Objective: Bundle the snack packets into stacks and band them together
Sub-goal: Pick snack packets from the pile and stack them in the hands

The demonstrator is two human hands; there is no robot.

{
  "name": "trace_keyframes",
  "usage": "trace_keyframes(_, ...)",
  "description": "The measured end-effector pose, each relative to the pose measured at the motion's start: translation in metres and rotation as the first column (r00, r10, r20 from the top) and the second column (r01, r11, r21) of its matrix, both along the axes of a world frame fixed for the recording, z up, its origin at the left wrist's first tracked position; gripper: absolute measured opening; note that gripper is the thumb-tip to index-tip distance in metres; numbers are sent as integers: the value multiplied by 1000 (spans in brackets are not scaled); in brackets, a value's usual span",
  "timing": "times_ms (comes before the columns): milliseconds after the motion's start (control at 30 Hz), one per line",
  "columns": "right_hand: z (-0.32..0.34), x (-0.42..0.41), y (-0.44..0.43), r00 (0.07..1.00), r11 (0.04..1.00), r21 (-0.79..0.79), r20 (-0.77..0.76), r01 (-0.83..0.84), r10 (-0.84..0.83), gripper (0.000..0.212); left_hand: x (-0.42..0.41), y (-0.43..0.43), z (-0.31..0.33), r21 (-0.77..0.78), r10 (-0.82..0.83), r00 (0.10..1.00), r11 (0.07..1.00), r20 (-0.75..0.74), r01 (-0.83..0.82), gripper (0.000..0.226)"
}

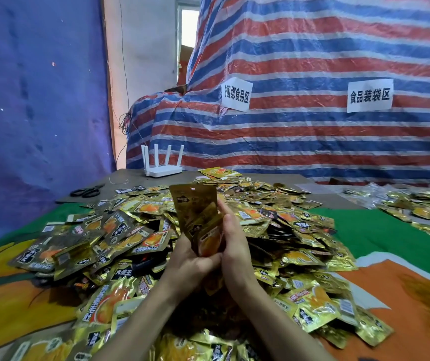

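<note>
Head view: the stack [198, 217] stands upright between my hands, over the middle of the pile [286, 230]. My left hand [190, 264] grips its lower end, fingers curled round it. My right hand [234, 246] holds the right edge, fingers running up it, thumb low beside the left one. The packets sit uneven, the back one poking highest. I judge I should tap the edges level and keep the squeeze firm before banding, as the foil looks slippery. Scissors [87, 191] lie far left on the board [130, 175], with a router [163, 162] behind.
</note>
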State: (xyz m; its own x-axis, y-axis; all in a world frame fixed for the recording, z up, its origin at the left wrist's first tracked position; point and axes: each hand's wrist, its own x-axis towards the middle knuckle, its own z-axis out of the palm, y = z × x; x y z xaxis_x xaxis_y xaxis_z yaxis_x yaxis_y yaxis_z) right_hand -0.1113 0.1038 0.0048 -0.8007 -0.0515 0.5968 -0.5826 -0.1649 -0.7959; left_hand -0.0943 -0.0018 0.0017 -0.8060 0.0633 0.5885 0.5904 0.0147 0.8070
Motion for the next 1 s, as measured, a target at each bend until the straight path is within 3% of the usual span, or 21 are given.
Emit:
trace_keyframes(133, 7, 1, 1, 999, 1000, 16, 47, -20, 20, 47, -1, -3, 2, -98, 47, 998, 994, 42, -43, 32)
trace_keyframes(233, 14, 3, 1, 995, 995, 22, -6, 98, -98, 39, -1, 0, 8, -98, 110, 994, 989, 19, -107, 22)
trace_keyframes(333, 15, 8, 4, 992, 988, 90, -21, 127, -125, 42, -4, -3, 14, 114, 65, 993, 991, 95, -76, 27)
trace_keyframes(400, 13, 12, 5, 992, 975, 181, -33, 126, -122, 44, -11, -7, 17, 267, 74, 958, 952, 277, -150, 30)
trace_keyframes(467, 9, 15, 5, 976, 933, 291, -109, 213, -189, 45, -17, -16, 22, 407, -90, 859, 902, 504, -144, 18)
trace_keyframes(567, 7, 18, 2, 943, 898, 303, -192, 320, -271, 44, -18, -31, 32, 548, -315, 730, 831, 607, -97, 24)
trace_keyframes(700, 9, 21, 5, 962, 920, 288, -141, 264, -232, 34, -15, -37, 34, 507, -271, 790, 860, 550, -58, 19)
trace_keyframes(800, 10, 26, 12, 970, 935, 260, -107, 241, -220, 27, -10, -25, 26, 343, -39, 879, 928, 476, -145, 25)
trace_keyframes(900, 12, 33, 27, 970, 947, 218, -103, 238, -220, 26, -1, -4, 10, 158, 126, 956, 972, 264, -172, 22)
trace_keyframes(1000, 13, 37, 67, 932, 895, 269, -172, 356, -319, 21, 12, 14, -3, -41, 95, 994, 995, 51, -93, 56)
